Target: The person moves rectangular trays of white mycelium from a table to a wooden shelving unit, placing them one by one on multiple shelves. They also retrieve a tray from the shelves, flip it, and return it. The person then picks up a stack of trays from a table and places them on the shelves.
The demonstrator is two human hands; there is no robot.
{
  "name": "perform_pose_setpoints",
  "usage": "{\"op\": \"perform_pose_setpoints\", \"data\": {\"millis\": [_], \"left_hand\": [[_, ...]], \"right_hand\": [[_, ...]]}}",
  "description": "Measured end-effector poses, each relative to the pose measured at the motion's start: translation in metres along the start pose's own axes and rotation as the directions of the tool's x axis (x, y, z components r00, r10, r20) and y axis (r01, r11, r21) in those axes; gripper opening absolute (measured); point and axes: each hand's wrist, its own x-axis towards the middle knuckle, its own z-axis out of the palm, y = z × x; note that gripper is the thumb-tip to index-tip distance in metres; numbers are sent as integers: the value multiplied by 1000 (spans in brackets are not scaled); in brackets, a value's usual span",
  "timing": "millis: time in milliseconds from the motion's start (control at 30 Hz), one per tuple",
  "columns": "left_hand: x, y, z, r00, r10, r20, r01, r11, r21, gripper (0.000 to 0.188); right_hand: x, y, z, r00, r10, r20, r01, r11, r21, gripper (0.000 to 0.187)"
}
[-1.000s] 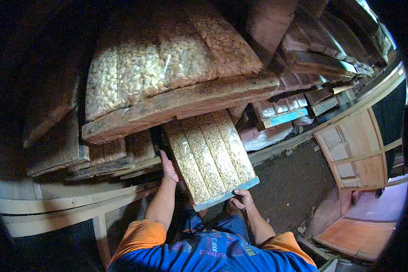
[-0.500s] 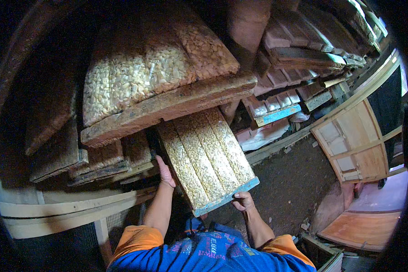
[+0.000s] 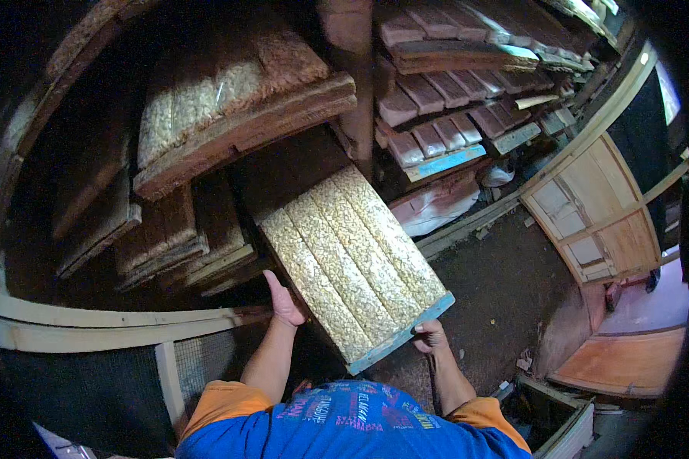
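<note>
A board of tempeh (image 3: pixel 360 260), packed as long pale slabs of beans side by side, slopes in front of me. Its near end has a blue edge strip. My left hand (image 3: pixel 286 301) is at the board's left side with the thumb sticking up and the fingers hidden under or behind it. On the blue edge near the right corner, my right hand (image 3: pixel 430 336) grips with the thumb on top and the fingers below. Above the far end, another wooden board (image 3: pixel 245 141) carries similar bean slabs (image 3: pixel 222 92); shadow covers the space beneath it.
Stacked boards (image 3: pixel 161 245) fill the left side of the rack, beside a dark post (image 3: pixel 348 69). Further right, shelves hold wrapped blocks (image 3: pixel 440 138). A pale rail (image 3: pixel 99 327) runs at left. Wooden panels (image 3: pixel 597 210) stand at far right, and an open wooden box (image 3: pixel 551 421) lies low right.
The board of tempeh has come out toward me and slightly right, showing more of its far end below the upper board. Both hands moved with it, and my view has shifted.
</note>
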Motion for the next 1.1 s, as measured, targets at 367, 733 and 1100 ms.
{"op": "perform_pose_setpoints", "data": {"millis": [367, 733, 1100], "left_hand": [[-116, -104, 37, 988, -124, 91, 119, 991, 52, 103], [-233, -216, 70, 858, -412, 307, 374, 911, 175, 118], [-266, -328, 179, 550, -666, 503, 552, 742, 379, 120]], "right_hand": [[-116, -51, -81, 997, 47, -55, -44, 997, 56, 55], [-293, -112, -121, 985, -123, -122, 141, 977, 159, 33], [-461, -169, -229, 829, -385, -406, 477, 866, 150, 64]]}}
